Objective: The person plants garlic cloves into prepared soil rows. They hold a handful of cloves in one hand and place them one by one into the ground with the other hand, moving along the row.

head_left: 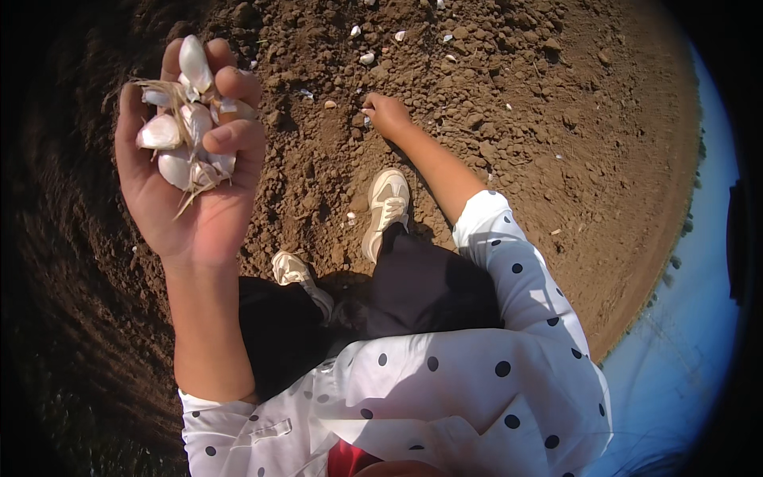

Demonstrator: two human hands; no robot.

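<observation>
My left hand (pixel 202 220) is raised palm up, its fingers curled around several garlic cloves (pixel 194 128) with dry roots and papery skins. My right hand (pixel 386 116) reaches down to the loose brown soil (pixel 316 161), fingertips pinched together beside a small whitish garlic clove (pixel 366 121). Whether the fingertips grip that clove cannot be told. A tan clove (pixel 330 104) lies on the soil a little left of the right hand. Beyond it more cloves are scattered, among them a white one (pixel 367 58) and another (pixel 399 36).
Two pale sneakers, one (pixel 388 200) just below my right hand and one (pixel 291 268) further left, stand on cloddy soil. Small white pieces (pixel 351 218) lie between them. Smoother bare ground (pixel 620 179) stretches to the right, with a line of plants and blue sky at the rim.
</observation>
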